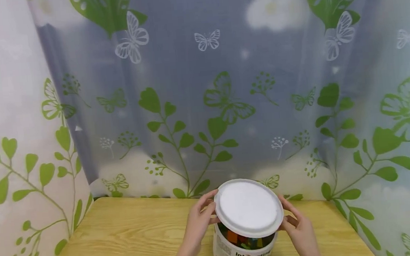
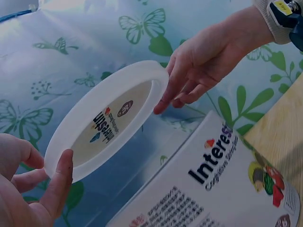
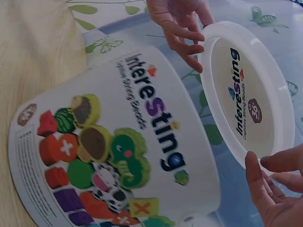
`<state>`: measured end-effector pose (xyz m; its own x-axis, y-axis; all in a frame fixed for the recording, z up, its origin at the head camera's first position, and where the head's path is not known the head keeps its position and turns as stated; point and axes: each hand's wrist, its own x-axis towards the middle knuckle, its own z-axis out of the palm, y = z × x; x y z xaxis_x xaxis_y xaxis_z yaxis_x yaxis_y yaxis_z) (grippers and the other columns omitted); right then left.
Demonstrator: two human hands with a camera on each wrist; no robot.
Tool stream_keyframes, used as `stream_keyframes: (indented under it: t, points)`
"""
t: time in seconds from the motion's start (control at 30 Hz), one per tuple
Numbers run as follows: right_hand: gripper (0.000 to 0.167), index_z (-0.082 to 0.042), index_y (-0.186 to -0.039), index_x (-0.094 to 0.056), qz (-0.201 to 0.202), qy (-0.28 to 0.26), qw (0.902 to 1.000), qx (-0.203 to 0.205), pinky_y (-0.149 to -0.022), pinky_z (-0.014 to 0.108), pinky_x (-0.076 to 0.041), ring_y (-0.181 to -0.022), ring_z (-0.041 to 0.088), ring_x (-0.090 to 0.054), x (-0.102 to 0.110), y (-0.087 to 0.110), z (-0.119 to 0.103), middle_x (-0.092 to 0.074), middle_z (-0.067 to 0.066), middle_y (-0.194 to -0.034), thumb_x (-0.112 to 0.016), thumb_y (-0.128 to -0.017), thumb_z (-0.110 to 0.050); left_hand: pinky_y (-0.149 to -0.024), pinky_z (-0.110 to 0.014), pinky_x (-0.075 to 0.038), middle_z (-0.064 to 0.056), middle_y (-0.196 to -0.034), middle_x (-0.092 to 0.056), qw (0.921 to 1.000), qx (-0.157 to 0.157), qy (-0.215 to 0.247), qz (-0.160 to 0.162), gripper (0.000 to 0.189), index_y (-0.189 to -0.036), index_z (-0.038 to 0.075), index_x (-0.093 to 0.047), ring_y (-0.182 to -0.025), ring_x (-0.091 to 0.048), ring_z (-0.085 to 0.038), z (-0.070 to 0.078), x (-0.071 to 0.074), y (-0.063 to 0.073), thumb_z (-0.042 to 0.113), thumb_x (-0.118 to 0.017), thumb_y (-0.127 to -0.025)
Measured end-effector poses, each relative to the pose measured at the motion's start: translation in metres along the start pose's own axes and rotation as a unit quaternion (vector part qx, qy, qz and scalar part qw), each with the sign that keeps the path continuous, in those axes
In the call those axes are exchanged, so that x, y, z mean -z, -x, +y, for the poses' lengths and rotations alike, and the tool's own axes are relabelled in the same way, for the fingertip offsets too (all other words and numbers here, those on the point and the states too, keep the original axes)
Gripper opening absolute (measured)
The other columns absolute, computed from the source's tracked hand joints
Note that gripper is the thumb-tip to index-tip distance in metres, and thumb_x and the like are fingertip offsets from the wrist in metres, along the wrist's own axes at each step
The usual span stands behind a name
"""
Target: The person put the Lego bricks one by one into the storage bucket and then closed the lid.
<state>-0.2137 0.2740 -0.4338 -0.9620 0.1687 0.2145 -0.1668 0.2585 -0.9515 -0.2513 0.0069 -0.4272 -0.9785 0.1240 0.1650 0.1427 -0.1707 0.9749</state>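
Note:
A round white lid [image 1: 248, 207] is held between both hands above a white bucket [image 1: 223, 248]. My left hand [image 1: 197, 221] pinches the lid's left edge with thumb and fingers. On the opposite edge, my right hand [image 1: 301, 230] grips it the same way. Both wrist views show a gap between the lid [image 3: 246, 94] and the bucket's rim [image 3: 182, 90]. Colourful pieces, including an orange block [image 1: 232, 236], show inside the open bucket under the lid's front edge. Printed lettering reads "Interesting" on the bucket, with cartoon bead pictures [image 3: 94, 142] below it.
The bucket stands on a light wooden table [image 1: 133, 232], toward its right side. Behind the table and along both sides hangs a curtain [image 1: 190, 125] with green leaves and butterflies. A dark device [image 2: 286, 16] is worn on the right wrist.

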Motion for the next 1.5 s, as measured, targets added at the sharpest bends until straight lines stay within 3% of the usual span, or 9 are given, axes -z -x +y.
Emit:
stream_keyframes:
  t: [0.33, 0.53, 0.63, 0.73, 0.83, 0.97, 1.13, 1.27, 1.5]
  points:
    - [0.05, -0.004, -0.143, -0.057, 0.031, 0.045, 0.9967, 0.061, -0.064, 0.03, -0.061, -0.074, 0.009, -0.069, -0.017, 0.009, 0.002, -0.06, 0.023, -0.128, -0.063, -0.095, 0.008, -0.078, -0.029, -0.062, -0.02, -0.133, -0.062, 0.9998, 0.008, 0.004, 0.017, 0.036, -0.139, 0.002, -0.061, -0.091, -0.069, -0.016, -0.008, 0.028, 0.012, 0.017, -0.052, -0.107]
    - [0.043, -0.005, -0.137, -0.064, 0.056, 0.041, 0.9954, 0.066, -0.063, 0.028, -0.062, -0.071, 0.01, -0.069, -0.023, 0.008, -0.002, -0.065, 0.023, -0.123, -0.064, -0.095, 0.006, -0.084, -0.029, -0.061, -0.017, -0.12, -0.066, 0.9999, -0.016, 0.006, -0.004, 0.038, -0.141, 0.001, -0.058, -0.094, -0.069, -0.012, -0.01, 0.039, 0.015, 0.005, -0.056, -0.104]
    - [0.038, -0.005, -0.134, -0.066, 0.075, 0.048, 0.9937, 0.068, -0.062, 0.027, -0.061, -0.069, 0.01, -0.069, -0.026, 0.008, -0.004, -0.068, 0.022, -0.117, -0.065, -0.096, 0.001, -0.087, -0.028, -0.06, -0.02, -0.127, -0.065, 0.9992, -0.038, -0.009, -0.007, 0.04, -0.142, 0.002, -0.058, -0.099, -0.068, -0.011, -0.011, 0.041, 0.015, 0.004, -0.059, -0.102]
    - [0.031, -0.007, -0.128, -0.071, 0.099, 0.055, 0.9914, 0.064, -0.061, 0.026, -0.061, -0.065, 0.01, -0.068, -0.029, 0.007, -0.006, -0.073, 0.015, -0.1, -0.068, -0.097, -0.006, -0.088, -0.028, -0.059, -0.021, -0.125, -0.067, 0.998, -0.059, -0.024, 0.008, 0.039, -0.141, 0.006, -0.06, -0.1, -0.07, -0.013, -0.01, 0.041, 0.013, 0.006, -0.06, -0.102]
    - [0.025, -0.003, -0.12, -0.074, 0.13, 0.048, 0.9871, 0.081, -0.06, 0.024, -0.06, -0.065, 0.008, -0.067, -0.033, 0.005, -0.008, -0.071, 0.005, -0.088, -0.071, -0.095, -0.007, -0.084, -0.028, -0.06, -0.02, -0.111, -0.072, 0.9958, -0.073, -0.042, 0.037, 0.036, -0.137, 0.008, -0.064, -0.094, -0.071, -0.013, -0.007, 0.04, 0.01, 0.012, -0.062, -0.101]
    - [0.017, 0.004, -0.108, -0.076, 0.161, 0.02, 0.9779, 0.132, -0.066, 0.018, -0.059, -0.077, 0.002, -0.066, -0.034, 0.002, -0.009, -0.064, -0.002, -0.096, -0.071, -0.092, 0.002, -0.079, -0.026, -0.061, -0.013, -0.103, -0.072, 0.9904, -0.088, -0.076, 0.075, 0.03, -0.126, 0.009, -0.072, -0.09, -0.067, -0.012, -0.004, 0.039, 0.006, 0.018, -0.069, -0.097]
    - [0.021, 0.0, -0.111, -0.076, 0.168, 0.02, 0.9712, 0.167, -0.074, 0.014, -0.058, -0.081, 0.0, -0.068, -0.034, 0.0, -0.011, -0.067, 0.002, -0.098, -0.072, -0.091, 0.003, -0.082, -0.026, -0.06, -0.008, -0.108, -0.071, 0.986, -0.103, -0.09, 0.095, 0.027, -0.118, 0.008, -0.076, -0.098, -0.065, -0.014, 0.0, 0.035, 0.003, 0.022, -0.072, -0.095]
    - [0.031, -0.005, -0.124, -0.072, 0.142, 0.018, 0.978, 0.152, -0.071, 0.021, -0.06, -0.08, 0.004, -0.069, -0.033, 0.0, -0.014, -0.066, 0.009, -0.103, -0.071, -0.093, -0.002, -0.079, -0.031, -0.062, -0.011, -0.105, -0.073, 0.9869, -0.109, -0.072, 0.095, 0.028, -0.119, 0.007, -0.076, -0.092, -0.069, -0.015, 0.002, 0.032, 0.0, 0.022, -0.072, -0.095]
    - [0.038, -0.001, -0.133, -0.066, 0.073, -0.043, 0.9947, 0.058, -0.07, 0.029, -0.063, -0.08, 0.01, -0.068, -0.029, -0.002, -0.017, -0.063, 0.005, -0.111, -0.07, -0.097, -0.012, -0.065, -0.031, -0.063, -0.016, -0.108, -0.071, 0.9907, -0.084, -0.05, 0.095, 0.033, -0.127, 0.007, -0.072, -0.076, -0.069, -0.012, 0.001, 0.029, -0.004, 0.02, -0.072, -0.096]
